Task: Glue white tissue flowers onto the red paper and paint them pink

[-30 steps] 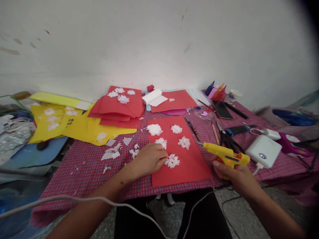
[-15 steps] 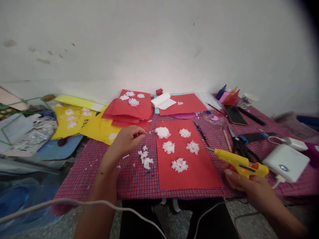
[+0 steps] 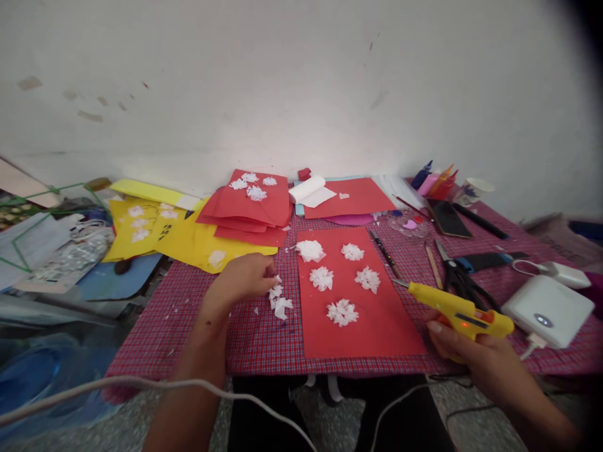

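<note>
Checked cloth is covering the counter [image 3: 160, 326]. Yellow sheets [image 3: 188, 242] are lying at far left, their near corner approaching the left hand [image 3: 247, 276]. One red sheet [image 3: 367, 339] is lying flat in front of the person; a stack of red sheets [image 3: 264, 213] is sitting behind it, toward the wall. White cable [image 3: 188, 383] is running across the foreground, passing over the view of the left forearm.

Left hand: fingers curling together beside the red sheet; grip contents hidden, cannot tell. Right hand [image 3: 471, 351]: clamping round the handle of a yellow glue gun [image 3: 452, 306], nozzle pointing at the sheet's right edge.

Crowding the gun: white box [image 3: 549, 307] is resting to its right, scissors [image 3: 464, 282] are lying just behind it, the blue-black cutter [image 3: 485, 262] beyond. Phone [image 3: 447, 218] is lying farther back.

Five white paper flowers [image 3: 342, 312] are resting on the red sheet. White scraps [image 3: 282, 307] are lying by the left fingertips, partly hidden.
</note>
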Motion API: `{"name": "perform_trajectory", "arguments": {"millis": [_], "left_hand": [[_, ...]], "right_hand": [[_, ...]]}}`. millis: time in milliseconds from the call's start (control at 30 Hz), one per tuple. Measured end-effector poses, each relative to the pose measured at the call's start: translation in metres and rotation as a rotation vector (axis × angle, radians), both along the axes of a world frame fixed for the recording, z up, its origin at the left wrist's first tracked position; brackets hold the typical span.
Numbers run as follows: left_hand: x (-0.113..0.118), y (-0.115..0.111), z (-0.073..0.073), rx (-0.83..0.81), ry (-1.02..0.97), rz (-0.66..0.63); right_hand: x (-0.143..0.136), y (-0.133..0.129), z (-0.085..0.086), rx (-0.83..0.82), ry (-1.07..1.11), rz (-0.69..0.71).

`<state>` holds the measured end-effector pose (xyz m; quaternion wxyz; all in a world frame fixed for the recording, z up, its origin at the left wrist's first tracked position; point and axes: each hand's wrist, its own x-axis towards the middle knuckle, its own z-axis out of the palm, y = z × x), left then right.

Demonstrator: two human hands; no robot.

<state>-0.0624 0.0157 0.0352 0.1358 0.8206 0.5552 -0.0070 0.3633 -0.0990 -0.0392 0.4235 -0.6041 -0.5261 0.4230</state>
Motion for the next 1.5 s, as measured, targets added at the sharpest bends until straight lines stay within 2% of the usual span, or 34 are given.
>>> {"name": "perform_trajectory", "arguments": {"millis": [133, 333, 500, 600, 700, 833, 1000, 1267, 1500], "left_hand": [[0.01, -0.001, 0.002, 0.036, 0.087, 0.001], [0.012, -0.001, -0.002, 0.027, -0.145, -0.101], [0.026, -0.007, -0.012, -0.026, -0.218, -0.307], [0.039, -0.01, -0.019, -0.04, -0.205, -0.376], [0.045, -0.011, -0.021, 0.006, -0.213, -0.347], [0.039, -0.01, -0.016, 0.044, -0.24, -0.278], [0.037, -0.011, -0.013, -0.034, -0.234, -0.306], [0.045, -0.01, -0.025, 0.037, -0.183, -0.393], [0.047, -0.01, -0.026, 0.051, -0.148, -0.387]], "right_hand": [[0.002, 0.001, -0.002, -0.057, 0.034, 0.015], [0.003, -0.001, -0.004, -0.1, 0.082, -0.009], [0.004, -0.002, -0.007, -0.107, 0.139, -0.051], [0.005, -0.003, -0.011, -0.118, 0.131, -0.06], [0.005, -0.004, -0.011, -0.121, 0.121, -0.077], [0.002, -0.004, -0.007, -0.111, 0.109, -0.077], [0.002, -0.002, -0.004, -0.096, 0.091, -0.03], [0.002, -0.001, -0.005, -0.09, 0.104, -0.011], [0.005, -0.002, -0.005, -0.101, 0.099, -0.028]]}}
